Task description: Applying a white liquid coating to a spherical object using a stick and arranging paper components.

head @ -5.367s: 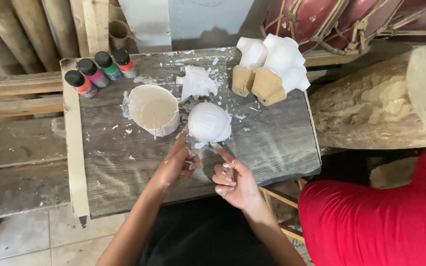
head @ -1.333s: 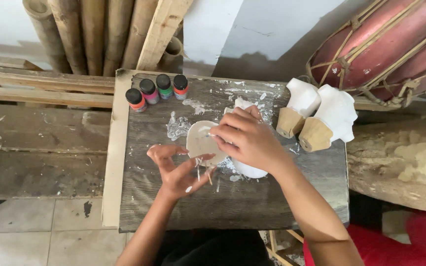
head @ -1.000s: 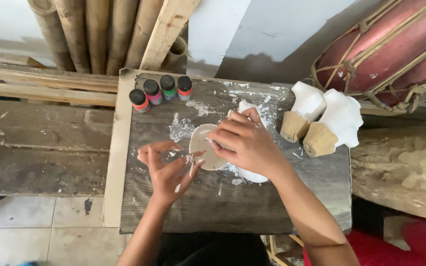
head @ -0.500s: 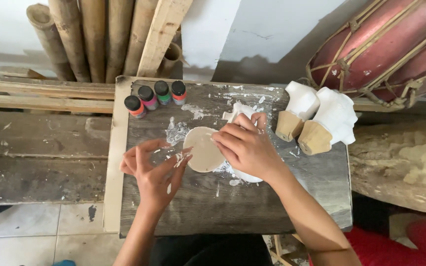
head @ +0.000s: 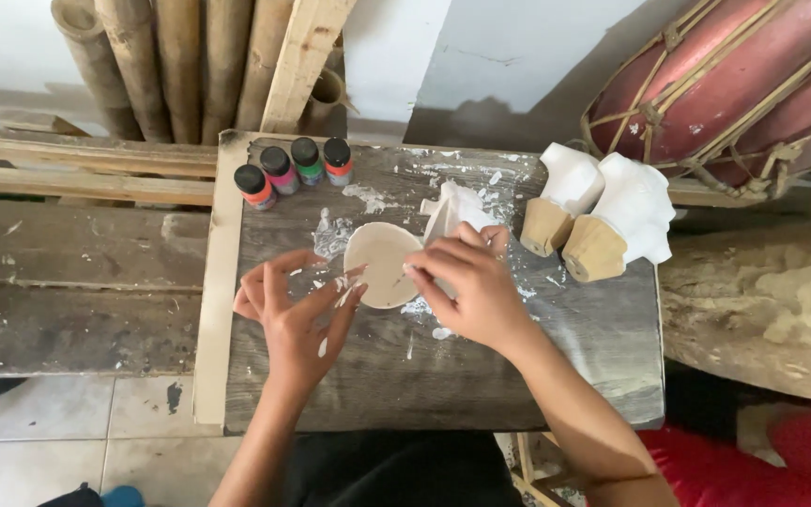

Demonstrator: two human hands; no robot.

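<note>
A round, cream-white plaster mould (head: 379, 263) lies on a grey wooden board (head: 481, 376) smeared with white plaster. My right hand (head: 471, 286) curls over the mould's right rim, fingertips pinching it; it hides part of a white plaster lump under the palm. My left hand (head: 298, 314) is to the left of the mould, fingers spread and dabbed with plaster, its fingertips just touching the rim. A white plaster figure (head: 457, 205) stands right behind my right hand.
Several small paint bottles (head: 293, 169) with coloured bands stand at the board's far left corner. Two white plaster shapes on tan bases (head: 612, 211) sit at the far right. Bamboo poles (head: 171, 66), a red drum (head: 725, 84) and a rough log (head: 762, 310) surround the board.
My left hand has drawn back from under the mould to its left side and spread open. My right hand stays on the mould's right rim, which now lies flat on the board.
</note>
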